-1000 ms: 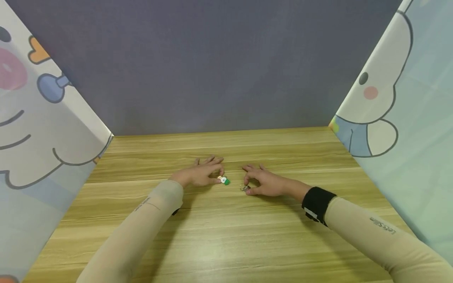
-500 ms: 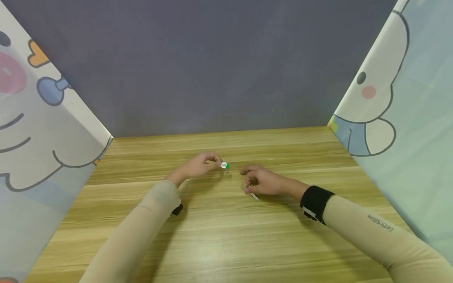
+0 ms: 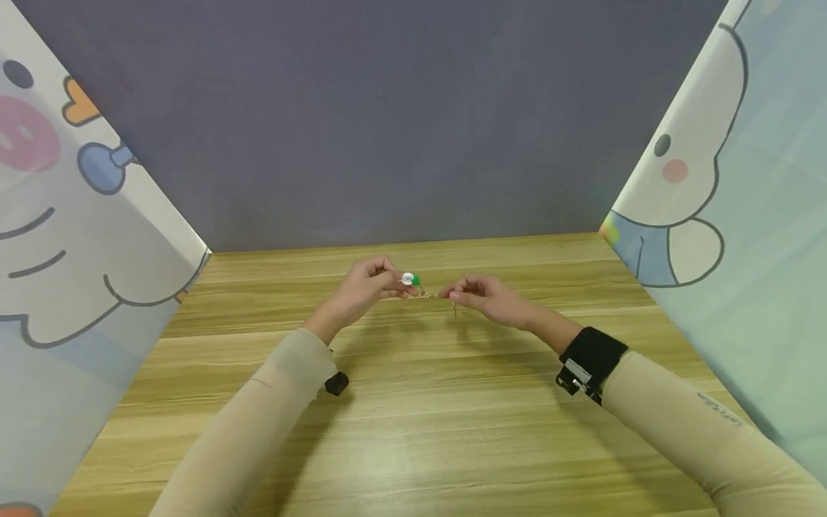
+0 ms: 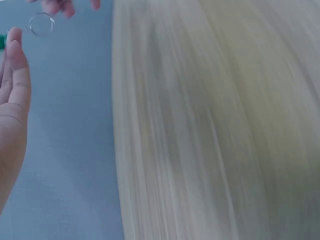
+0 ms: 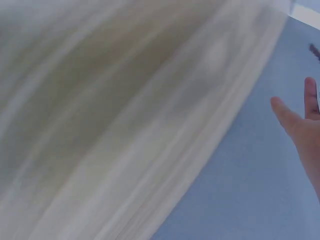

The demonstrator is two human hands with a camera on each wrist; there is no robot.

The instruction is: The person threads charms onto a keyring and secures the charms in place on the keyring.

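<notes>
My left hand (image 3: 359,289) pinches a small white and green keychain charm (image 3: 408,278) above the table. Metal links (image 3: 425,293) trail from the charm toward the right hand. At the left wrist view's edge, a green bit of the charm (image 4: 2,42) shows by the fingers, with a metal ring (image 4: 41,24) beyond them. Opposite, my right hand (image 3: 500,301) pinches a key (image 3: 455,311) between thumb and forefinger; the key hangs down below the fingertips. Only part of the right hand (image 5: 306,131) appears in the right wrist view, its grip cut off by the frame.
The wood-grain table (image 3: 400,416) spreads beneath both forearms. A dark grey panel (image 3: 400,129) stands along its back edge, and cartoon-printed panels (image 3: 762,237) close off both sides. A black wrist strap (image 3: 593,359) sits on the right wrist.
Both hands have risen off the table and moved away from me, the left with the charm, the right with the key. The key now hangs from the right fingers.
</notes>
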